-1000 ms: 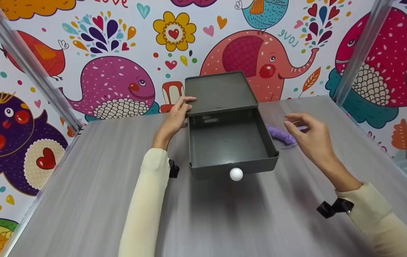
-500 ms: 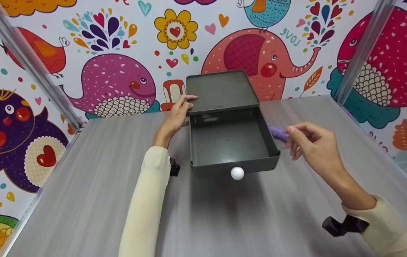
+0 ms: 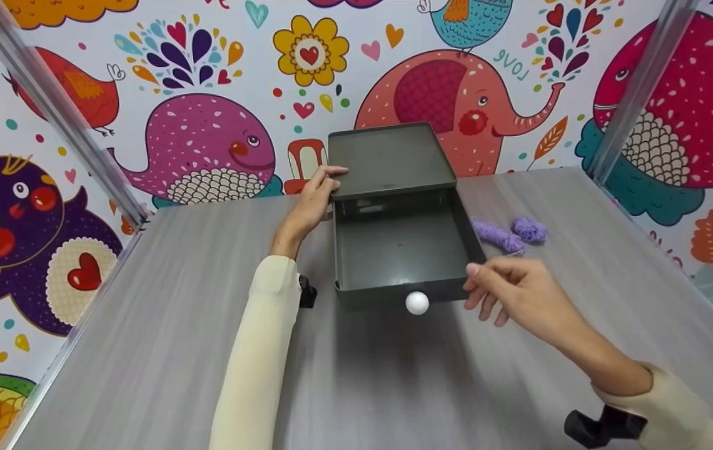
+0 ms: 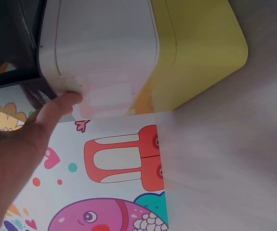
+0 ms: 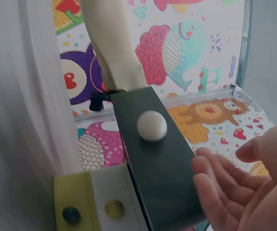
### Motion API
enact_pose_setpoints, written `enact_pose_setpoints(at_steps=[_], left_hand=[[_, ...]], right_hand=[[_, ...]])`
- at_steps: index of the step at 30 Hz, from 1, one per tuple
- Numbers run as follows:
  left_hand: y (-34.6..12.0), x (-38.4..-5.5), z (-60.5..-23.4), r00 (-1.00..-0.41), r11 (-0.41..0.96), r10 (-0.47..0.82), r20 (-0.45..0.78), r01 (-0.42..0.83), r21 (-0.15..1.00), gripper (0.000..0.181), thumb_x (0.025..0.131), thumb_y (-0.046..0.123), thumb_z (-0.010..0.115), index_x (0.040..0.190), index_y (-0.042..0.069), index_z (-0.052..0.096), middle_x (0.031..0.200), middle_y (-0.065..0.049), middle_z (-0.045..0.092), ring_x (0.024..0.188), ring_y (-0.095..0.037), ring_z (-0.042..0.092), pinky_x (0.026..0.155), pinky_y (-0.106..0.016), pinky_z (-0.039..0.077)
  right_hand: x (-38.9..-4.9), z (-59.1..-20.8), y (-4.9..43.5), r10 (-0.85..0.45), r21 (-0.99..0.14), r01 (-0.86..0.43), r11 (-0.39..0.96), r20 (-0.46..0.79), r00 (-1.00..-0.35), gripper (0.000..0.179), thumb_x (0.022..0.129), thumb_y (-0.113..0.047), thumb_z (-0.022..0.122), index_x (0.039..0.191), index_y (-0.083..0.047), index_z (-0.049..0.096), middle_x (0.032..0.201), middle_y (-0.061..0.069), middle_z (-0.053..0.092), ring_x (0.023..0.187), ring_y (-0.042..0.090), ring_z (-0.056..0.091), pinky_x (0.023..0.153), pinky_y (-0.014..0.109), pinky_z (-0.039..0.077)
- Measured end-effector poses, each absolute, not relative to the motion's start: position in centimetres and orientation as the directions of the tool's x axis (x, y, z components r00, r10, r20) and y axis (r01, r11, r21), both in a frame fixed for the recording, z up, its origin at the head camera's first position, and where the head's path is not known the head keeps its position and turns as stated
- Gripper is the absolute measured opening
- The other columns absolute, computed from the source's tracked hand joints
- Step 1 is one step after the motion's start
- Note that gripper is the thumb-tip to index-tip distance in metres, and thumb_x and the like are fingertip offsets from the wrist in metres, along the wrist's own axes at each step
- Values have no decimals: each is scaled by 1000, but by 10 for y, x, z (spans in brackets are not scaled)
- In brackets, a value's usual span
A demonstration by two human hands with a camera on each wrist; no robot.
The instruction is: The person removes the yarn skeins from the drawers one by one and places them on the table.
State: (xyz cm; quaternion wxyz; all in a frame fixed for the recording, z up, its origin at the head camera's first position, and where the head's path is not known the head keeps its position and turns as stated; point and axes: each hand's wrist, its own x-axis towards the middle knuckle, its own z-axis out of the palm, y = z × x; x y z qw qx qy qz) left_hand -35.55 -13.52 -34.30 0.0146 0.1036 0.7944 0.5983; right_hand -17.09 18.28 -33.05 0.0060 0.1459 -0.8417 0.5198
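Note:
A small drawer unit [image 3: 391,156] stands on the table, its dark grey top drawer [image 3: 400,250] pulled out with nothing inside. A white knob [image 3: 417,303] sits on that drawer's front. My left hand [image 3: 308,209] holds the unit's upper left side, fingers reaching onto the top; in the left wrist view the thumb lies on the white middle section [image 4: 104,53]. Close to the drawer's front right corner is my right hand [image 3: 522,290], fingers loosely bent and holding nothing. Whether it touches the corner I cannot tell.
Two purple yarn-like bundles [image 3: 528,230] lie on the table right of the unit. Below the grey drawer are a white drawer [image 5: 121,192] and a yellow drawer [image 5: 75,192], both closed. Patterned wall panels [image 3: 206,137] and metal posts [image 3: 635,94] border the table [image 3: 206,281].
My right hand has moved from beside the purple bundles towards me and left, to the open drawer's front right corner. Both bundles now show. My left hand keeps its place.

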Motion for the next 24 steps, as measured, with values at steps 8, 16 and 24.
enact_pose_setpoints(at_steps=[8,16,24], left_hand=[[-135,-356,-343,-978,257,179,104,148,955,39,104,26,36,140,21,51,114,-7,45,95,-20,52,87,-43,54],[-136,-355,-344,-979,275,173,106,151,949,39,104,26,36,139,21,52,103,-3,40,86,-17,48,78,-34,51],[-136,-354,-344,-978,301,175,115,164,939,39,104,28,36,139,23,52,140,-10,45,114,-24,50,99,-54,50]], right_hand=[[-161,-341,174,-362,-821,-216,528,12,-932,34,99,-42,58,103,-12,73,87,3,74,74,15,67,57,30,55],[-168,-357,163,-459,-858,-167,485,-87,-884,39,101,-43,54,105,-8,70,92,6,76,79,22,68,52,36,54],[-173,-369,149,-545,-945,-22,327,-169,-821,49,104,-43,48,119,1,64,99,15,76,75,19,71,47,29,51]])
